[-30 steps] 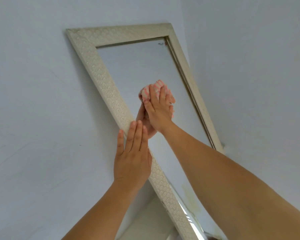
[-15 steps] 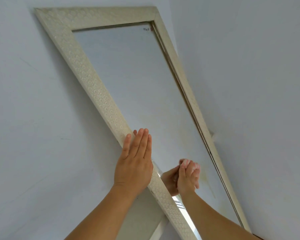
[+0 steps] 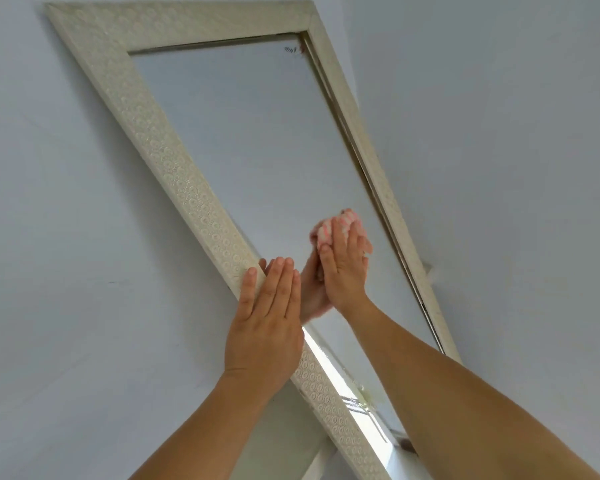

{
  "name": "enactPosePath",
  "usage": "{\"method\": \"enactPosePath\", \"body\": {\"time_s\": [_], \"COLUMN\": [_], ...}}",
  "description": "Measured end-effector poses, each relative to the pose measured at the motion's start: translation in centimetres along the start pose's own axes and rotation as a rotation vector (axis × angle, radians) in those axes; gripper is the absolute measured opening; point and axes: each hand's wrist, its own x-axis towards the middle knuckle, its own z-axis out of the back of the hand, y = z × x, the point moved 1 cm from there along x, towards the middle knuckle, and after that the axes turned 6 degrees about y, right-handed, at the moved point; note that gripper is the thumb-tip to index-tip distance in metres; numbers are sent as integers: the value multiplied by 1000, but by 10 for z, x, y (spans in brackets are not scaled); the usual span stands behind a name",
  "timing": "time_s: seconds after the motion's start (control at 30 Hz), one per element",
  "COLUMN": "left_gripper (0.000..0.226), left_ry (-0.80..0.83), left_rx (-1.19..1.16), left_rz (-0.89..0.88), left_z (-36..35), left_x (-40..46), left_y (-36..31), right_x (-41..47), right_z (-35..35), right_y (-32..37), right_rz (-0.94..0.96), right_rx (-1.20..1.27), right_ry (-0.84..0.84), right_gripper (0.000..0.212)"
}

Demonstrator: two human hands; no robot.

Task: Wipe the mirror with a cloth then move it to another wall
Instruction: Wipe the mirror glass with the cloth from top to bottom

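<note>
A tall mirror with a cream patterned frame (image 3: 174,168) leans against the pale wall, its glass (image 3: 257,150) reflecting wall and my hand. My left hand (image 3: 267,320) lies flat on the left side of the frame, fingers together and extended, holding nothing. My right hand (image 3: 343,268) presses a pink and white cloth (image 3: 329,230) against the glass in the mirror's middle. The cloth pokes out above my fingers; most of it is hidden under the palm.
Pale blue-grey walls (image 3: 66,237) meet in a corner just right of the mirror (image 3: 499,168). A bright window reflection (image 3: 347,393) shows low in the glass. A small mark (image 3: 293,50) sits at the glass's top right corner.
My right hand with the cloth went from mid-glass down to the lower glass, and is now back up near the middle. The left hand stayed on the frame.
</note>
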Motion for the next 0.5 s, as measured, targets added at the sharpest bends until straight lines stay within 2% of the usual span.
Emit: {"method": "enactPosePath", "body": {"time_s": [0.17, 0.27, 0.33, 0.4, 0.5], "left_gripper": [58, 59, 59, 59, 58], "left_ry": [10, 13, 15, 19, 6], "left_rx": [13, 11, 12, 18, 34], "left_rz": [-5, 6, 16, 22, 24], "left_z": [0, 0, -1, -1, -1], "left_x": [0, 1, 1, 1, 1], "left_y": [0, -1, -1, -2, -3], "right_x": [-38, -59, -53, -36, -2], "right_z": [2, -3, -3, 1, 6], "right_y": [-63, -87, -77, -52, -11], "right_rz": [-356, -742, -903, -808, -350], "right_rx": [63, 253, 252, 112, 15], "right_ry": [-140, -218, -226, -211, -185], "right_gripper": [62, 59, 55, 52, 50]}}
